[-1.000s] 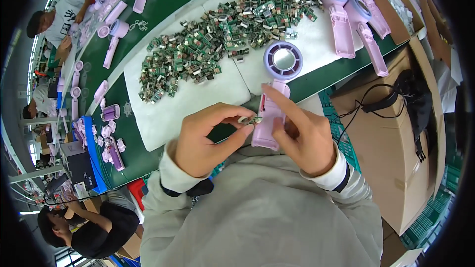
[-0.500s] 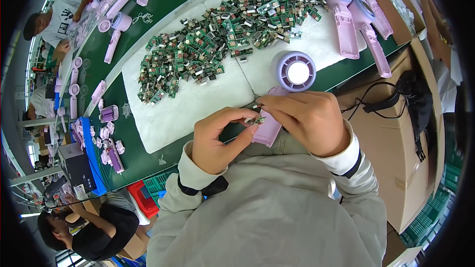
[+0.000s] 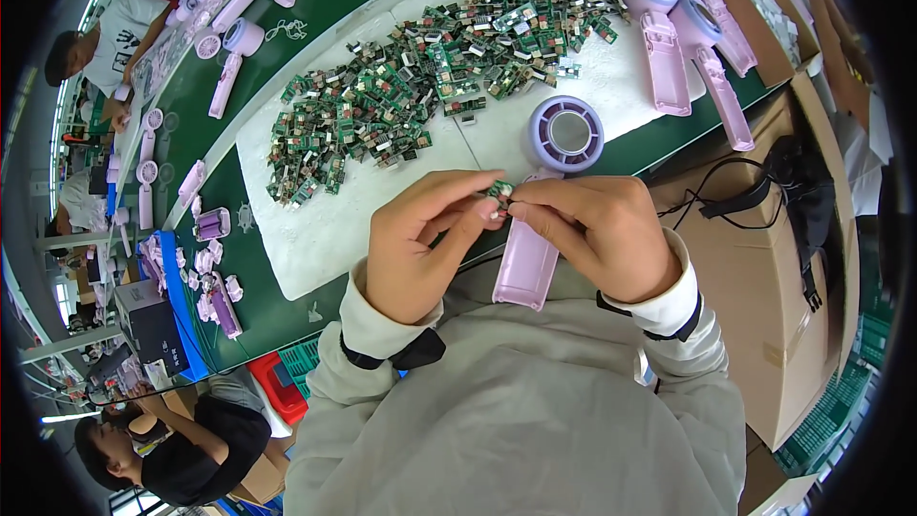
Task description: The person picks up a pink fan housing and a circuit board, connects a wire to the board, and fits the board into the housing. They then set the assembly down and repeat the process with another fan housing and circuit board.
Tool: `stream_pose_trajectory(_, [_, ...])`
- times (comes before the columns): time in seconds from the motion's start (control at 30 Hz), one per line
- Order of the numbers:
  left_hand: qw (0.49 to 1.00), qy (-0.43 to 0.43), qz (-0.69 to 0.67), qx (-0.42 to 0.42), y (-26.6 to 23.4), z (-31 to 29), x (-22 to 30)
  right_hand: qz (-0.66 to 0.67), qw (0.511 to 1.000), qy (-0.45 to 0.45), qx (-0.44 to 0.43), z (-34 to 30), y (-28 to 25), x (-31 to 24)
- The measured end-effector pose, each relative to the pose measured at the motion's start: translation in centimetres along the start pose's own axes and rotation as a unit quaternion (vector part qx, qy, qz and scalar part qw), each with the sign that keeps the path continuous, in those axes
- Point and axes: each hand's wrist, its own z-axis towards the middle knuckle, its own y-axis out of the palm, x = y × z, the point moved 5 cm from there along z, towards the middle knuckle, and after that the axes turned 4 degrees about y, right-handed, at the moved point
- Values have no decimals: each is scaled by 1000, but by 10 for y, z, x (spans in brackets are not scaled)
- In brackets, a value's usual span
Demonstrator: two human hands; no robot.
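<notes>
Between thumb and fingers, my left hand point(image 3: 415, 244) pinches a small green circuit board point(image 3: 501, 190). The fingers of my right hand point(image 3: 597, 229) are pressed together at the board's right edge; what they grip is too small and covered to make out. Under both hands lies a handheld fan, its round lilac head point(image 3: 565, 136) resting on the white foam sheet. The fan's pink handle shell point(image 3: 526, 263) is open, points toward my body and is partly hidden by my right fingers.
A wide heap of green circuit boards point(image 3: 382, 96) covers much of the white foam sheet point(image 3: 334, 234). Several fans with open pink handles point(image 3: 666, 62) lie at the right, beside cardboard boxes point(image 3: 735, 268). Pink parts and a blue bin edge point(image 3: 186, 315) are at the left. Two people work further left.
Both hands have brought the circuit board slightly up, and my fingertips now meet around it. The fan's head has tilted and shifted a little left, and more of its handle shows.
</notes>
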Motion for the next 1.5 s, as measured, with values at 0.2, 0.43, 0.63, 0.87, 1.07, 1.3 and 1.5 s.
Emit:
stream_pose_trajectory(0.2, [994,58,57,-67,-1,2,12,10,999,-23,-36,-3,-7,0])
stream_pose_trajectory(0.43, [956,124,216,-156,1,6,31,32,996,-65,-48,-2,-10,2])
stream_pose_trajectory(0.63, [992,27,23,-119,2,-1,7,71,994,-79,-1,-5,-13,6])
stream_pose_trajectory(0.87, [980,97,86,-149,3,0,-3,58,997,-52,19,-6,-10,13])
stream_pose_trajectory(1.07, [994,9,-95,-63,7,2,-11,38,998,26,52,-13,-13,11])
stream_pose_trajectory(1.3, [985,-26,-161,-49,6,1,-21,6,998,-54,34,-7,-14,-10])
stream_pose_trajectory(1.5, [976,-60,-207,-39,6,1,-25,27,999,-16,22,-3,-9,-9])
